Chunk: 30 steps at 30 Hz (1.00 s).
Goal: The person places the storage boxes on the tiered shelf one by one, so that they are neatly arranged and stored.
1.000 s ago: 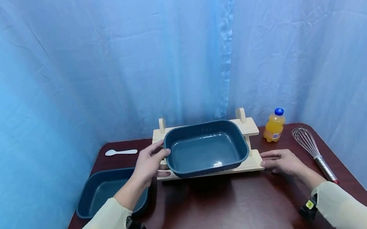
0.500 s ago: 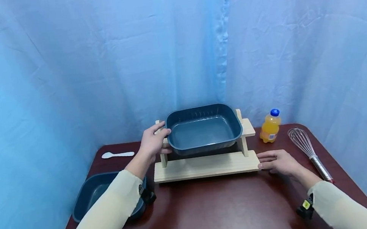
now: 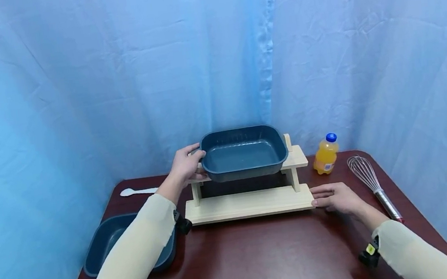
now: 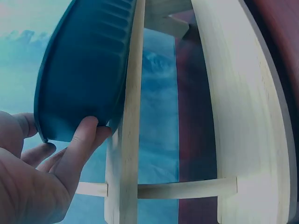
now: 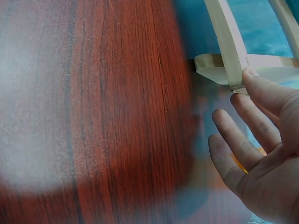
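Note:
My left hand (image 3: 185, 166) grips the left end of a dark blue rectangular basin (image 3: 244, 156), thumb at the rim and other fingers against its side and underside. This basin stands over the upper shelf of a two-tier wooden rack (image 3: 248, 205), its right end overlapping the shelf. In the left wrist view, the basin's ribbed outer wall (image 4: 84, 70) lies right along the shelf board (image 4: 133, 93). At the lower shelf's right end, my right hand (image 3: 335, 198) touches the board with its fingertips, fingers mostly straight. The right wrist view has the thumb at the board's corner (image 5: 236, 74).
A second dark blue basin (image 3: 98, 248) sits at the left, partly behind my left sleeve. Beyond it lies a white spoon (image 3: 135, 191). An orange drink bottle (image 3: 326, 155) and a whisk (image 3: 373, 181) are on the right. Blue curtains (image 3: 149, 83) surround the table (image 3: 263, 255).
My left hand has raised the basin and carried it back, from in front of the rack to over its upper shelf. My right hand keeps its place at the lower shelf's end.

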Available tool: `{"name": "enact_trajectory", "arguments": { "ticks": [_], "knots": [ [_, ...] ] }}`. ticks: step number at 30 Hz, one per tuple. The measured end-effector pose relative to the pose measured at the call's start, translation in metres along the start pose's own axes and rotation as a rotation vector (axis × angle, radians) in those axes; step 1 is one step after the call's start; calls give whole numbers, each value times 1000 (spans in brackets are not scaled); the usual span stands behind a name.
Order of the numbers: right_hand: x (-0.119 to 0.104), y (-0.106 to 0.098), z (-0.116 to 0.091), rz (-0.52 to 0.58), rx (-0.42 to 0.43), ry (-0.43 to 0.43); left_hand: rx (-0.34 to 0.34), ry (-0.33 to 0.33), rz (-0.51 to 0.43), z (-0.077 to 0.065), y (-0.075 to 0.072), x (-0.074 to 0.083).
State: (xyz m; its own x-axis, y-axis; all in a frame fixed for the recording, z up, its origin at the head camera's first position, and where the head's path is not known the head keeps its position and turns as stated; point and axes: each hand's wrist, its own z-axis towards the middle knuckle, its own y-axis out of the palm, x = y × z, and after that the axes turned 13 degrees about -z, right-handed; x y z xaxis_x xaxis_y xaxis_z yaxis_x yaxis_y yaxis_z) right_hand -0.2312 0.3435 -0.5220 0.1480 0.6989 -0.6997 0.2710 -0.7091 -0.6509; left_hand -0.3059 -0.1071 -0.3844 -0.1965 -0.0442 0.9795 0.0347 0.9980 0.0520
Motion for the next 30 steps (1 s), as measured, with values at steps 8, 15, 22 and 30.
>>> {"name": "enact_trajectory", "arguments": {
  "ticks": [8, 15, 22, 30],
  "knots": [
    [-1, -2, 1, -15, 11, 10, 19, 16, 67, 1, -1, 1],
    [-2, -3, 1, -28, -4, -10, 28, 38, 99, 2, -2, -1],
    [-4, -2, 0, 20, -5, 3, 41, 51, 134, 4, -1, -6],
    [-6, -1, -2, 13, -14, -6, 95, 129, 132, -13, -7, 2]
  ]
}}
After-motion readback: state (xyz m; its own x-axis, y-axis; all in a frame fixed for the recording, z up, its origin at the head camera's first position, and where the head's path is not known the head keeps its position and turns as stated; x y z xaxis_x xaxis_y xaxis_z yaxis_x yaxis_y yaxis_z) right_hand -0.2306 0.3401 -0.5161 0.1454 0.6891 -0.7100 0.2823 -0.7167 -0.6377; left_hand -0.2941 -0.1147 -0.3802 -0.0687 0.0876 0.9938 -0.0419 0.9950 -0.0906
